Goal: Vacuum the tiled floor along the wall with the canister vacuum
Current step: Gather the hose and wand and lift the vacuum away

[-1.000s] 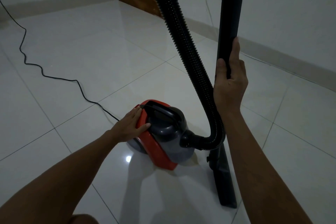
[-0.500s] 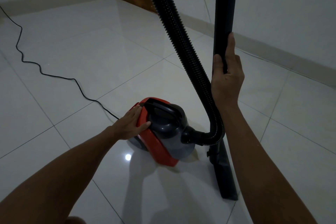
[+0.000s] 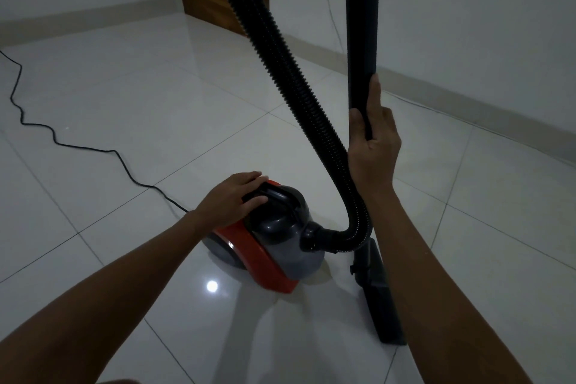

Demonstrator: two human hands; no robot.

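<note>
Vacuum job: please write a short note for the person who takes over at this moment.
Left hand: rests on top of the canister, thumb by its handle; fingers look fairly straight.
Right hand: grips the wand, held upright.
Hose runs from the canister front upward. Nozzle is on the floor, right of the canister. Cord trails left.
Done: vacuum in place near the wall.
Left: all the vacuuming along the wall.

Left hand reaches down with fingers flat; right hand is raised, fingers curled.
</note>
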